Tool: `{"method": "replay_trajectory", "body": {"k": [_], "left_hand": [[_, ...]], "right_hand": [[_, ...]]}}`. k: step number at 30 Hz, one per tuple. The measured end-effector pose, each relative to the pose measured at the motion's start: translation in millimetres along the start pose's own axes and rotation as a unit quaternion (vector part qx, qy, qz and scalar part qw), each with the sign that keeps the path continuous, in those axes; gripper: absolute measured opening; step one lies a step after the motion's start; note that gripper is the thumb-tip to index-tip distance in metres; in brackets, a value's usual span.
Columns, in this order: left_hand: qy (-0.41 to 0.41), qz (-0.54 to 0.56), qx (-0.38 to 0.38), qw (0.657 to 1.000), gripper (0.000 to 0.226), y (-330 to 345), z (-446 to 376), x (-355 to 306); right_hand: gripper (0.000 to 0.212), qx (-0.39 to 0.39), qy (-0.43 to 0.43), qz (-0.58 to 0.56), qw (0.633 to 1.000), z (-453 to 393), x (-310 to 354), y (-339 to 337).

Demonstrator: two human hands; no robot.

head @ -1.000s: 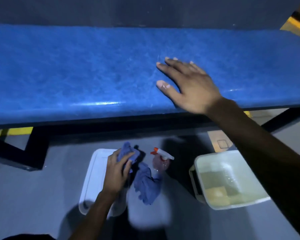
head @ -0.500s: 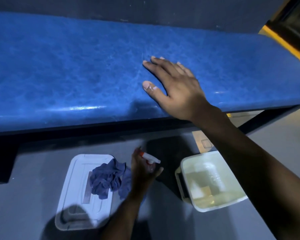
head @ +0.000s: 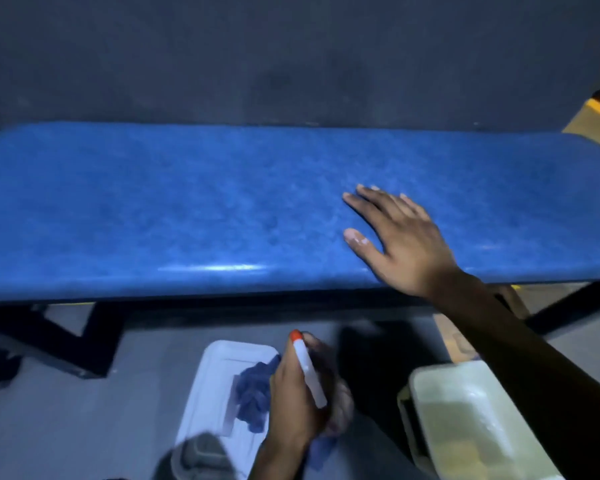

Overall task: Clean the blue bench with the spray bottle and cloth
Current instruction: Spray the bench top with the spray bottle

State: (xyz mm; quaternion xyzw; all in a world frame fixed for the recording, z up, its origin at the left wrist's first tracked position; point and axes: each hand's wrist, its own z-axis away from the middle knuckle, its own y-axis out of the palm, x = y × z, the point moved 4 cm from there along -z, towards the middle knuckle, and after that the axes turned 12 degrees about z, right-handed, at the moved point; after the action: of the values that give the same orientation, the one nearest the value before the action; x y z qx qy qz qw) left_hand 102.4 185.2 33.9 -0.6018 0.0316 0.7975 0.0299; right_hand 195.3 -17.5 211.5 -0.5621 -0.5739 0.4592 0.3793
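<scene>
Below the blue bench [head: 187, 209], cloth [head: 253, 393] on white lid [head: 219, 362], tub [head: 465, 410] beside.

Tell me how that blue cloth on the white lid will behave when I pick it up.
The blue cloth lies crumpled in soft folds on the white lid, so it is probably floppy and will droop from a pinch. It looks thin, likely light. It shouldn't roll, though a trailing end might drag.
</scene>
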Motion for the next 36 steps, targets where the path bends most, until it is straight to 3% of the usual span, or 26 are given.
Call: {"method": "replay_trajectory", "body": {"k": [3, 5, 9, 13, 16, 19, 24, 29, 31, 33, 36], "left_hand": [[0.124, -0.082, -0.043, 0.988, 0.031, -47, 19, -76], [0.168, -0.048, -0.031, 0.984, 0.022, -79, 29, -128], [0.172, 0.027, -0.003, 0.985, 0.017, -145, 35, -207], [0.107, -0.088, -0.036, 0.99, 0.027, -195, 12, -241], [0.061, -0.122, -0.055, 0.989, 0.037, -216, -6, -248], [0.032, -0.115, -0.068, 0.991, 0.031, -227, -24, -244], [-0.009, -0.112, -0.074, 0.991, 0.042, -238, -37, -229], [0.029, 0.009, -0.064, 0.997, 0.011, -241, -27, -225], [0.02, -0.011, -0.041, 0.999, 0.025, -242, -31, -220], [0.01, -0.064, -0.065, 0.996, 0.04, -246, -38, -219], [0.01, -0.057, -0.083, 0.995, 0.029, -252, -42, -216]], "right_hand": [[0.068, 0.018, -0.003, 0.004, 1.0, 1, 2, -5], [0.07, 0.039, -0.001, 0.001, 0.999, 1, 3, -7], [0.072, 0.053, 0.02, -0.001, 0.998, -8, 25, -9], [0.072, 0.035, -0.049, -0.038, 0.997, -40, 98, -16], [0.07, 0.055, -0.114, -0.058, 0.99, -65, 163, -12], [0.074, 0.075, -0.123, -0.045, 0.988, -73, 192, 4], [0.08, 0.065, -0.112, -0.05, 0.99, -71, 190, 15], [0.079, 0.061, -0.107, -0.06, 0.991, -70, 191, 16], [0.079, 0.054, -0.106, -0.061, 0.991, -71, 190, 17], [0.078, 0.051, -0.104, -0.063, 0.991, -71, 190, 18], [0.078, 0.046, -0.099, -0.07, 0.992, -71, 189, 21]]}}
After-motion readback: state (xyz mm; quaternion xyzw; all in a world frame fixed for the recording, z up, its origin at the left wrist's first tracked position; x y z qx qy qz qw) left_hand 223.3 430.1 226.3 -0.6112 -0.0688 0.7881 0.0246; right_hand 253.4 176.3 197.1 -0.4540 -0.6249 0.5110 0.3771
